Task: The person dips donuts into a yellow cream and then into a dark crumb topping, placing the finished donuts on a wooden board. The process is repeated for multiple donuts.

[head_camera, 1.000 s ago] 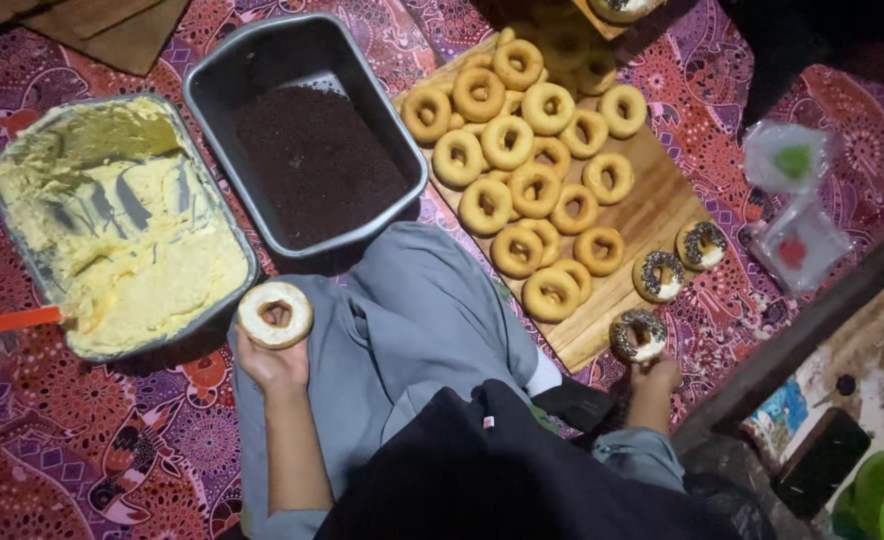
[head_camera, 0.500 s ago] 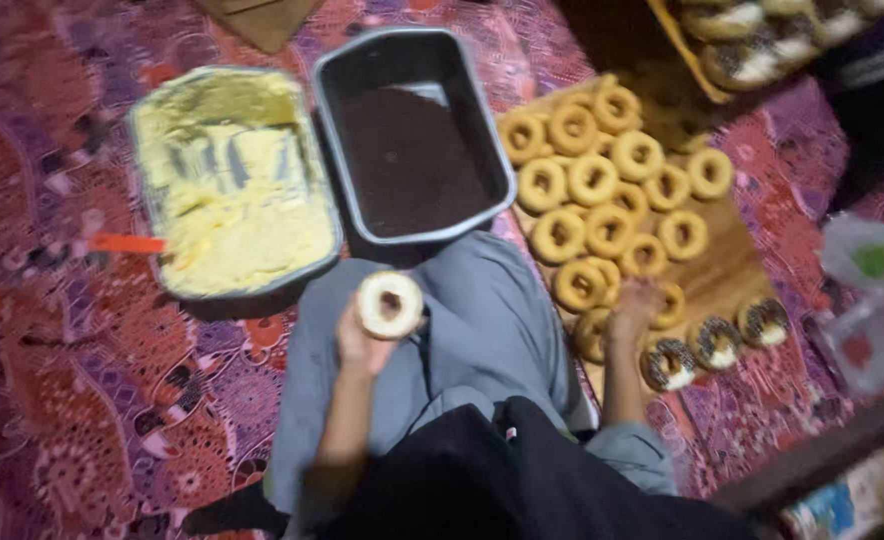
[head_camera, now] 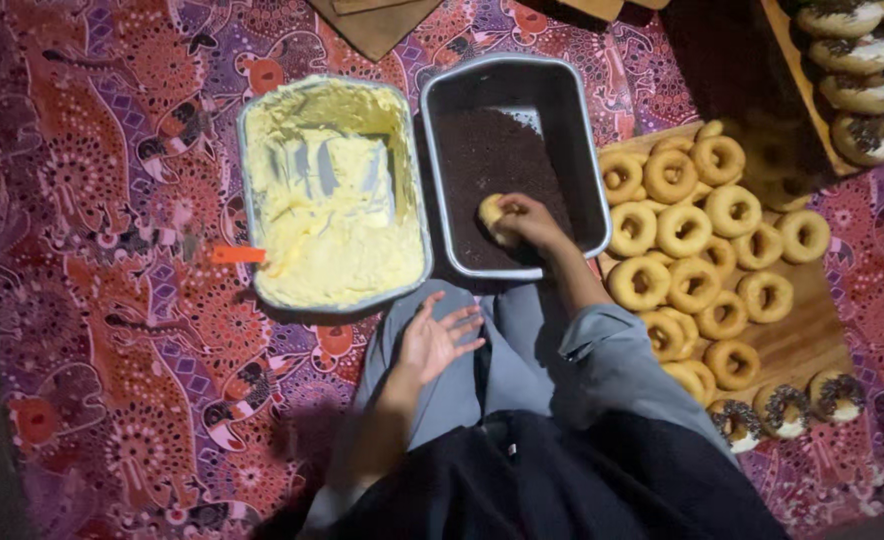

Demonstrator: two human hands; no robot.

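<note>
My right hand (head_camera: 532,222) presses a donut (head_camera: 492,216) face down into the dark sprinkles inside a grey metal pan (head_camera: 582,150). My left hand (head_camera: 437,340) hovers open, palm up, over my grey-trousered lap and holds nothing. Beside the sprinkle pan, on its left, sits a metal pan of pale yellow cream (head_camera: 332,190). Several plain donuts (head_camera: 682,230) lie on a wooden board (head_camera: 802,345) to the right. At the board's near edge rest three donuts topped with sprinkles (head_camera: 782,408).
A patterned purple and red cloth (head_camera: 112,300) covers the floor. An orange handle (head_camera: 239,255) sticks out at the cream pan's left edge. A wooden tray of finished donuts (head_camera: 862,70) stands at the top right. Brown boards (head_camera: 372,25) lie at the top.
The cream-topped donut passed from my left hand to my right, which now pushes it into the sprinkles. My left hand has dropped to my lap, empty. The view shifted right.
</note>
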